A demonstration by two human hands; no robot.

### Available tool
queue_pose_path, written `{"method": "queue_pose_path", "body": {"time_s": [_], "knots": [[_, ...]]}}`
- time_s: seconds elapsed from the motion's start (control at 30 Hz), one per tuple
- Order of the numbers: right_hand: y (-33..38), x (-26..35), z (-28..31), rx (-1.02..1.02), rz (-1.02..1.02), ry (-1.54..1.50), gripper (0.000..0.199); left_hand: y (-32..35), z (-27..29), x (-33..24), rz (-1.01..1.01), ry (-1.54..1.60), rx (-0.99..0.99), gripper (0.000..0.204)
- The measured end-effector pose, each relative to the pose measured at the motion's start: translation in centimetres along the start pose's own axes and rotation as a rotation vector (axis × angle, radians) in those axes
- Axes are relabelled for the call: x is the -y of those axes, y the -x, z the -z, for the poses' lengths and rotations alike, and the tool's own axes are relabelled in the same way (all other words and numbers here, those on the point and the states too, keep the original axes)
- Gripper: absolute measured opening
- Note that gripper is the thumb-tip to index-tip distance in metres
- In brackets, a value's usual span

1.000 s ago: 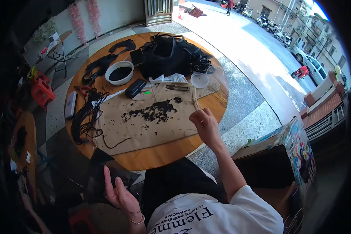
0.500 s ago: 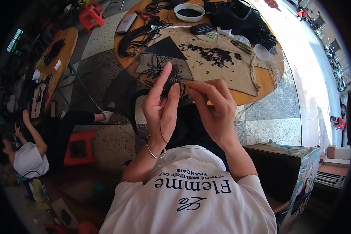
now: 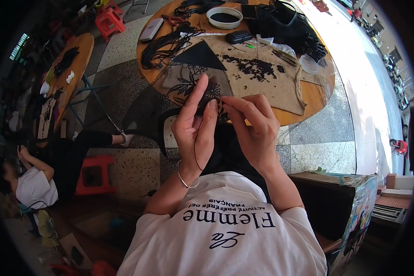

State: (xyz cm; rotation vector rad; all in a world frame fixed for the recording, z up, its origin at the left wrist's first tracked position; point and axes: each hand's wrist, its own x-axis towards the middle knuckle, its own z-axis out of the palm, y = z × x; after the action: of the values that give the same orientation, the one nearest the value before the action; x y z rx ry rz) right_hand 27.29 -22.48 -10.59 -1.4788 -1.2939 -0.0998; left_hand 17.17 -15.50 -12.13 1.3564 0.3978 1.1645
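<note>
My left hand (image 3: 195, 126) grips sheer black lace fabric (image 3: 185, 87) with a dark floral pattern between thumb and fingers, its index finger pointing up. The lace spreads over the table's near edge and hangs down to the left. Close beside the left thumb, my right hand (image 3: 256, 126) is closed in a pinch at the edge of the fabric. What sits between its fingertips is too small to make out. A thin dark thread runs down across my left palm toward the wrist. Past my hands, small black beads (image 3: 253, 68) lie scattered on a beige cloth (image 3: 280, 94).
The round wooden table (image 3: 315, 103) also bears a white bowl (image 3: 224, 25) of black beads, a black case (image 3: 238, 37), tangled black cords (image 3: 163, 48), a black bag (image 3: 280, 20) and clear lids (image 3: 308, 64). A seated co-worker (image 3: 36, 186) is at left; a box (image 3: 326, 207) stands at right.
My left hand has shifted slightly right and toward the right hand, drawing the lace along. The right hand stays in nearly the same place. At left, the co-worker's hands have come together.
</note>
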Motion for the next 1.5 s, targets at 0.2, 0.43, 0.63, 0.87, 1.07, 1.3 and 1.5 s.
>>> {"method": "queue_pose_path", "body": {"time_s": [0.2, 0.43, 0.63, 0.87, 1.07, 1.3, 1.5], "knots": [[0.1, 0.0, 0.2, -0.016, 0.027, 0.0, 0.021, 0.1, -0.2, 0.0, -0.042, -0.041, -0.005, 0.044], [0.0, -0.2, 0.2, -0.013, 0.026, -0.013, 0.021, 0.2, -0.4, 0.0, -0.058, -0.09, -0.016, 0.044], [-0.1, 0.0, 0.3, 0.009, 0.031, 0.023, 0.022, 0.3, -0.5, 0.2, -0.053, -0.061, -0.036, 0.043], [0.0, 0.2, 0.3, 0.014, -0.134, -0.106, 0.01, 0.8, 0.1, 1.2, -0.353, -0.505, 0.131, 0.045], [-1.4, -2.8, 2.1, -0.151, -0.514, -0.326, 0.015, -2.0, 1.0, 2.1, -0.184, -0.121, 0.109, 0.045], [-1.6, -5.1, 1.5, 0.331, -0.888, -1.146, 0.019, -2.4, 1.3, 2.0, 0.012, 0.124, 0.324, 0.048], [-1.2, -10.1, 2.4, 0.168, -0.867, -1.658, 0.021, -2.7, 2.1, 2.0, 0.115, 0.203, 0.224, 0.043]]}}
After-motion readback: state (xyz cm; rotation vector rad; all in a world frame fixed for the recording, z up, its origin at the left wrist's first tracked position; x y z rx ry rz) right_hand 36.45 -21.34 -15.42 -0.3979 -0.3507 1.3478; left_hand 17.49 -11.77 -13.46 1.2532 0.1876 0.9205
